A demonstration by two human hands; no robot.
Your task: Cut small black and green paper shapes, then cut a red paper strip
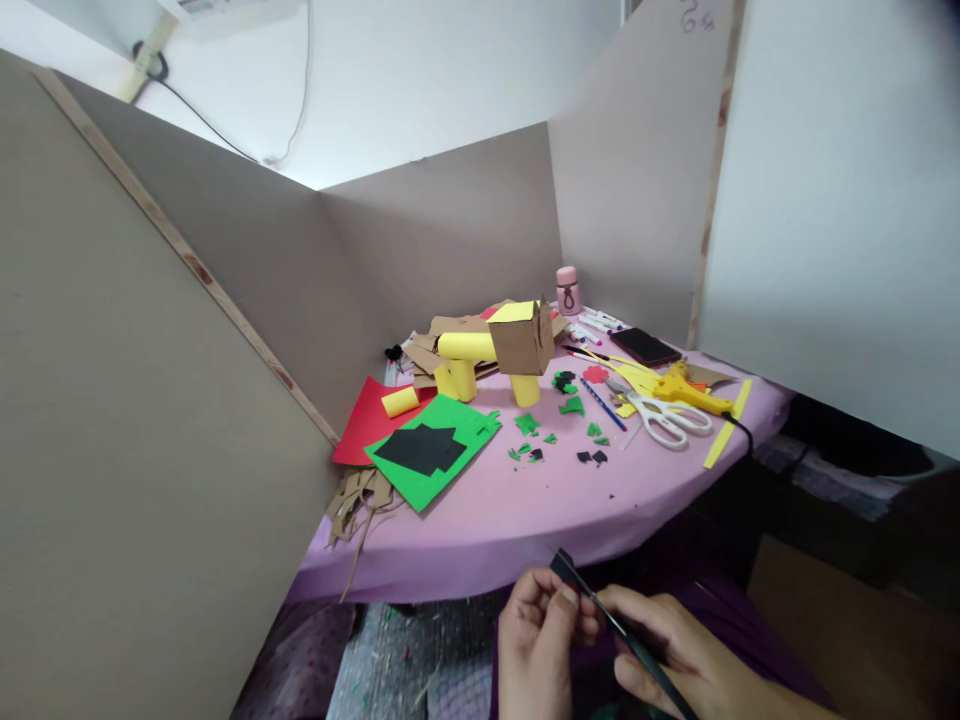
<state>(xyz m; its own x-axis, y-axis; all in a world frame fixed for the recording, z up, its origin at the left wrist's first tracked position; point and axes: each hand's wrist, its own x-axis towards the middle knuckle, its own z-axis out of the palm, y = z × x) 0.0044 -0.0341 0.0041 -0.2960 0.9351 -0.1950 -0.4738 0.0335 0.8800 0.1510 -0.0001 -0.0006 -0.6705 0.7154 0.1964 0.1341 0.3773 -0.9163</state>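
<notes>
Over the near table edge, my left hand [544, 630] pinches a small piece of black paper [561, 566] between thumb and fingers. My right hand [664, 640] is closed around a slim, dark tool [630, 640] with a thin metal part at the front. The tool's front meets the black piece at my left fingertips; its exact kind I cannot make out. A bit of red shows at my left thumb. Beyond my hands lie black scraps [592, 457] and green scraps [527, 424]. A yellow paper and cardboard model [517, 345] stands farther back.
At left, a green sheet [420, 490] carries a black cutout [420, 449], beside a red sheet [360, 425]. White-handled scissors [667, 425], a yellow glue gun [690, 392], a phone [643, 347] and a pink bottle [568, 292] sit at right. Grey partitions [450, 220] enclose the table.
</notes>
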